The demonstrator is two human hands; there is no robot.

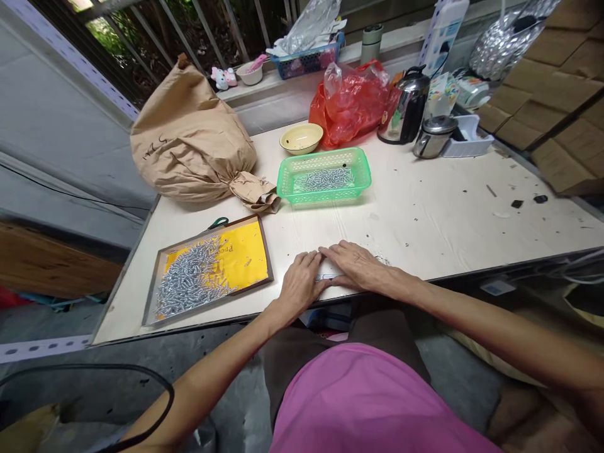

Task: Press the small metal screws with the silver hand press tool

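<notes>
Small, pale, slender piece [326, 277], long axis running left to right along the smooth cream worktop [419, 207], between left hand [301, 280] and right hand [356, 264]; fingers [331, 250] bunched, grip indeterminable.

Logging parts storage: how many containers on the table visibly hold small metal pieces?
2: the shallow tray, left of the left hand, and the green basket, farther back on the table. The paper sack and lidded metal pot could hide more.
</notes>
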